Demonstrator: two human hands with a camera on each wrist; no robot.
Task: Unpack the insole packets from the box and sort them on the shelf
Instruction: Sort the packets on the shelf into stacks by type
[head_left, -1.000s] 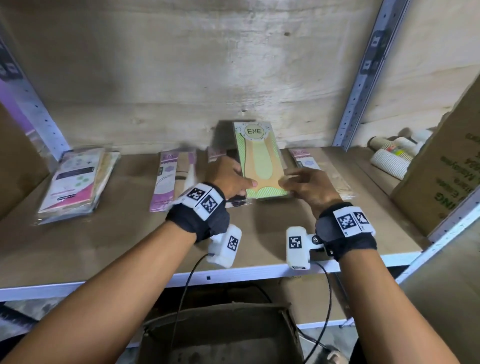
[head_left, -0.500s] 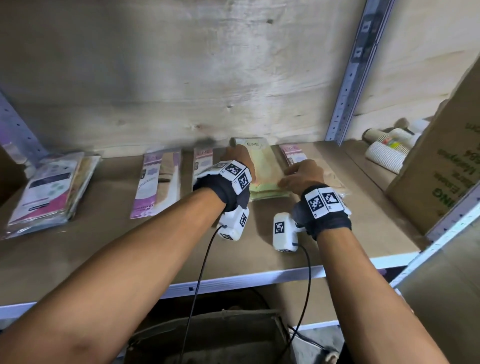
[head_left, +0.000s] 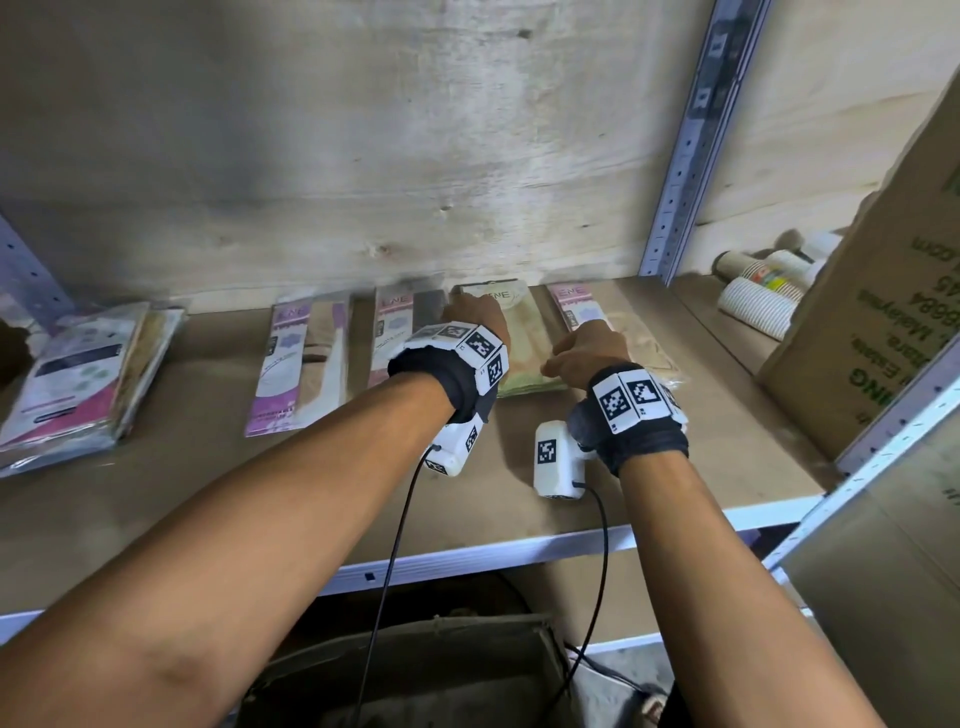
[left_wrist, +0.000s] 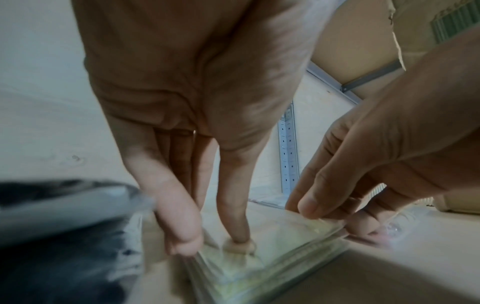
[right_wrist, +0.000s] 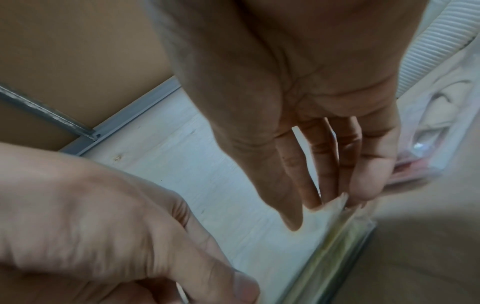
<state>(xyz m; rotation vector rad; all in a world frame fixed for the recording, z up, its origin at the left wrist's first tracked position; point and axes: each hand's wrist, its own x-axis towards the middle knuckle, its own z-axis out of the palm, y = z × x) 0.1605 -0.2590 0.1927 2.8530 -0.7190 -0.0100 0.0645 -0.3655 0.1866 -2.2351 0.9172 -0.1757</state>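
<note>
A stack of green insole packets (head_left: 524, 343) lies flat on the wooden shelf (head_left: 208, 493), near the back wall. My left hand (head_left: 470, 319) is over its left side. In the left wrist view, the left hand (left_wrist: 210, 245) has straight fingers pressing down on the green stack (left_wrist: 280, 253), with the thumb at its left edge. My right hand (head_left: 582, 348) is at the stack's right side. The right wrist view shows the right hand (right_wrist: 330, 207) pinching the packet edge (right_wrist: 337, 236) between thumb and fingers.
Pink-and-purple packets (head_left: 301, 364) (head_left: 395, 332) (head_left: 576, 306) lie either side of the green stack. A pile of packets (head_left: 78, 379) sits far left. Paper cups (head_left: 758, 301) and a cardboard box (head_left: 872, 322) stand beyond the metal post (head_left: 685, 145). An open box (head_left: 415, 675) sits below.
The green packet stood tilted up in both hands; it has been laid down flat and slid toward the back wall. Both hands followed it rearward.
</note>
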